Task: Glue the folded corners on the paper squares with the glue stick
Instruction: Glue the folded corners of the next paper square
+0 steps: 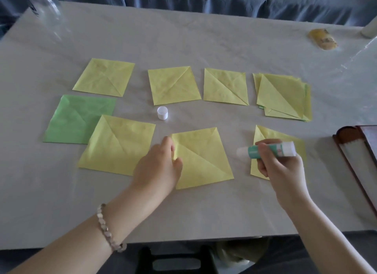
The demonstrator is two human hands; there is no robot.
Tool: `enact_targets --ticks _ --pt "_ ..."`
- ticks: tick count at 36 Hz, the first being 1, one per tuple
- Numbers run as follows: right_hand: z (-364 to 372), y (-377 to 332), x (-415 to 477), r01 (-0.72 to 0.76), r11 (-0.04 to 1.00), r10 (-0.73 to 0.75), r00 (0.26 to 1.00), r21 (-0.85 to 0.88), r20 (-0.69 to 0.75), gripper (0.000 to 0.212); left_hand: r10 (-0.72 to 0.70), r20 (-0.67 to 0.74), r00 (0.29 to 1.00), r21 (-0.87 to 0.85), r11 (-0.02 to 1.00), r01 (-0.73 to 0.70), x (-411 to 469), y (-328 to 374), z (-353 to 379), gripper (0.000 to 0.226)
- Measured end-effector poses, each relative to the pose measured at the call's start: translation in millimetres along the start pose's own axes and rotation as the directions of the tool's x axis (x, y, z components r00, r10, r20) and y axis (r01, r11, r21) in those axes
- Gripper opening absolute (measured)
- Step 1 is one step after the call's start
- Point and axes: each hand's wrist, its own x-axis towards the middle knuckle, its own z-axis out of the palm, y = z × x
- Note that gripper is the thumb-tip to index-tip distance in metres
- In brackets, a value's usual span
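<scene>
While your left hand [159,167] is pinning the square [202,159] flat with loose open fingers, your right hand [279,167] is gripping the uncapped glue stick [271,150], ready to dab.

Both forearms are bare, no sleeves showing. The left wrist wears a bracelet [108,231] of pale, pearly faceted beads. The right wrist wears nothing.

Soft, even daylight fills the scene — moderately bright, slightly washed out. Glare streaks the plastic table cover [359,55] at the right edge, suggesting light from that side. Faint shadows lie under the left hand [158,167] and right hand [281,169]. The far corners are blurred — wide-angle bending curves the table edges.
</scene>
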Motion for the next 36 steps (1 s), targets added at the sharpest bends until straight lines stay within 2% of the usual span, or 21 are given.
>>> enact_targets --ticks 2,5,6,8,10,15,20,25,36 --pt "3.1 2.4 0.7 0.034 0.992 -0.030 0.999 -0.124 0.032 0.019 0.045 -0.070 0.997 0.205 0.978 -0.030 -3.9 -0.2 0.3 0.031" --pt "8.8 2.2 0.5 0.084 0.965 -0.063 0.994 -0.249 0.090 0.020 0.220 -0.194 0.956 0.231 0.957 -0.174 -1.0 1.5 5.7 0.050" --pt "10.9 1.0 0.4 0.101 0.954 -0.070 0.991 -0.281 0.117 0.020 0.271 -0.167 0.948 0.232 0.945 -0.230 0.6 5.2 5.5 0.061" --pt "15.2 -2.7 -0.4 0.133 0.932 -0.073 0.980 -0.338 0.183 0.018 0.280 0.054 0.959 0.232 0.930 -0.285 2.6 11.8 7.7 0.086" --pt "18.9 -5.8 -0.5 0.154 0.915 -0.067 0.969 -0.372 0.237 0.014 0.259 0.206 0.944 0.216 0.928 -0.302 7.7 12.7 12.8 0.096" --pt "28.5 -6.6 -0.9 0.192 0.880 -0.034 0.937 -0.434 0.347 0.010 0.249 0.259 0.933 0.203 0.931 -0.304 17.5 10.3 24.9 0.107" --pt "36.8 -0.8 1.8 0.273 0.842 -0.036 0.889 -0.465 0.456 0.013 0.225 0.237 0.945 0.225 0.934 -0.279 20.7 7.0 25.7 0.114" --pt "44.5 -1.5 17.5 0.303 0.832 -0.054 0.878 -0.465 0.475 0.013 0.213 0.231 0.949 0.212 0.941 -0.263 22.6 7.6 25.6 0.123" --pt "73.2 -12.3 54.4 0.383 0.809 -0.171 0.879 -0.445 0.445 0.011 0.225 0.212 0.951 0.233 0.933 -0.273 19.4 5.4 25.3 0.126"
